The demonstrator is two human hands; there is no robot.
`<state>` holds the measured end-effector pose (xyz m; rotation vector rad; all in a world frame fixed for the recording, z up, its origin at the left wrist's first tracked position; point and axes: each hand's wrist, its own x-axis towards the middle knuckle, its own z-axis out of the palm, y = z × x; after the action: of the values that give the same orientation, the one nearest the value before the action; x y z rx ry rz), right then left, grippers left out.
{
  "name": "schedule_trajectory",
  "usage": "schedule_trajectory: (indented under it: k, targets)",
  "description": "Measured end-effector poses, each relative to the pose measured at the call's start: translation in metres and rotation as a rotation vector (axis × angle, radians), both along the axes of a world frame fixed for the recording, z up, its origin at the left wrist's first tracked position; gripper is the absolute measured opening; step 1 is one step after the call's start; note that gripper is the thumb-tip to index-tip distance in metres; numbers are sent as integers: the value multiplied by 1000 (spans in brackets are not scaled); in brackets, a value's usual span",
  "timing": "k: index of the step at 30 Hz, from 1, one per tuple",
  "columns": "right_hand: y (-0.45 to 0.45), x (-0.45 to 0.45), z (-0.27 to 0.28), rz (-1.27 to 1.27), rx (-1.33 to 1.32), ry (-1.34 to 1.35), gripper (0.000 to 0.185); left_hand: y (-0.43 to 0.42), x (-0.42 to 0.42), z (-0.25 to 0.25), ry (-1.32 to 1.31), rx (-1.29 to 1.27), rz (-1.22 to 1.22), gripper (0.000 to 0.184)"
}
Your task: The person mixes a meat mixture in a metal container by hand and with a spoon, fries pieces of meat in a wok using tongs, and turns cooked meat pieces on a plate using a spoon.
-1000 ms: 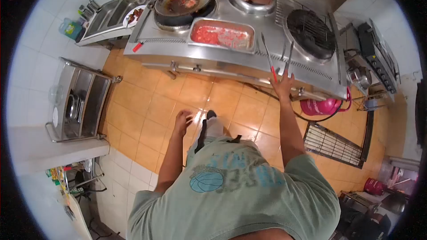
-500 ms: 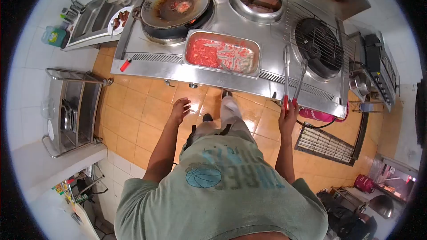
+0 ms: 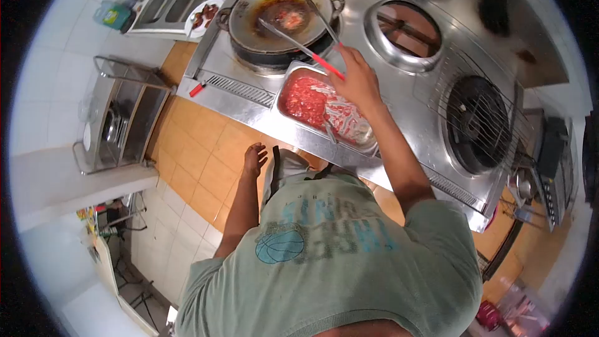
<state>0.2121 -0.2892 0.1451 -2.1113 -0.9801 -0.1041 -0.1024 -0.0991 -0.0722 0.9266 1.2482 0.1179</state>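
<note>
- Over the wok [image 3: 248,17], one pair of tongs [image 3: 294,42], red-handled, long metal arms spread well apart; tips above the bowl of the pan, contact with its surface not possible to tell.
- Change of position: tongs, half a second ago at the front edge of the stove [image 3: 404,107] by the grill rack [image 3: 477,122], are now swung across to the wok.
- One right hand [image 3: 360,80]: fingers wrapped around the red grips, arm stretched forward past the tray's right side; a second ago these fingers are only reaching for the tongs.
- Meaning for the work: the tool appears to be placed for use at the wok, no longer merely being picked up.
- Wok contents: dark brown residue and one small reddish clump [image 3: 292,20], lying between the tong arms as seen from above.
- One metal tray [image 3: 303,69], just in front of the wok: red minced mixture [image 3: 302,101] at its left, pale streaks at its right, a metal handle [image 3: 330,132] leaning at the near edge; place on the stove unchanged.
- One left hand [image 3: 254,160]: low beside the body, fingers loosely curled and a little apart, holding nothing, well away from the stove.
- One plate [image 3: 191,25] of dark pieces [image 3: 203,16], left of the wok, near the sink [image 3: 163,11].
</note>
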Motion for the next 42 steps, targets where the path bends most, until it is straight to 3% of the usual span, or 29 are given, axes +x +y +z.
schedule_trajectory:
  k: [3,9,14,20,30,39,42]
  targets:
    - [54,24,-6,34,-112,107,48,-14,-28,8,-18,17,96,24]
    - [110,57,-22,33,-150,173,43,-17,-124,-35,59,-144,383,27]
    - [131,62,-27,32,-182,176,46,-14,-139,-41,104,-185,508,22]
    - [150,48,-18,-68,-278,179,46,44,-118,-49,68,-233,384,16]
    - [171,1,12,-111,-277,306,46,163,-81,-35,28,-77,158,18]
    - [172,-4,-10,-51,33,336,48,195,-82,-41,70,-72,-16,20]
    - [162,4,-7,-136,96,597,47,196,-90,-42,68,-48,-40,21]
